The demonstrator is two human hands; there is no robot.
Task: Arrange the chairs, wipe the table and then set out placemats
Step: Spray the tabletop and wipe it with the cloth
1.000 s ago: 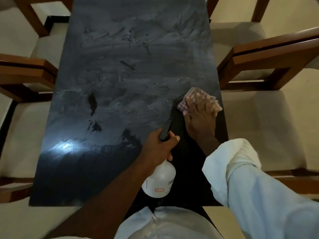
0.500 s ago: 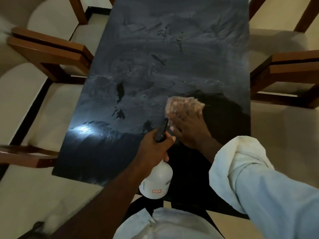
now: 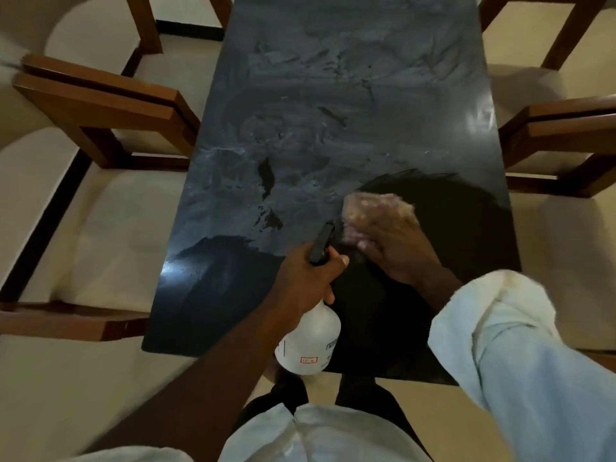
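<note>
A long dark table point(image 3: 333, 111) runs away from me, its top streaked with smeared wet film. My right hand point(image 3: 396, 248) presses a pink checked cloth point(image 3: 373, 206) flat on the table's near right part, fingers spread over it; the cloth is blurred. A dark wiped patch surrounds it. My left hand point(image 3: 306, 278) grips the black trigger head of a white spray bottle point(image 3: 310, 341), held above the table's near edge, just left of the cloth hand.
Wooden chairs with cream cushions stand along both sides: two on the left point(image 3: 100, 105) and two on the right point(image 3: 566, 128). A chair arm point(image 3: 66, 320) sits near the table's near left corner. Cream floor shows beyond.
My right hand has slid the cloth leftward across the near part of the table, from the right edge toward the middle. The left hand keeps holding the bottle.
</note>
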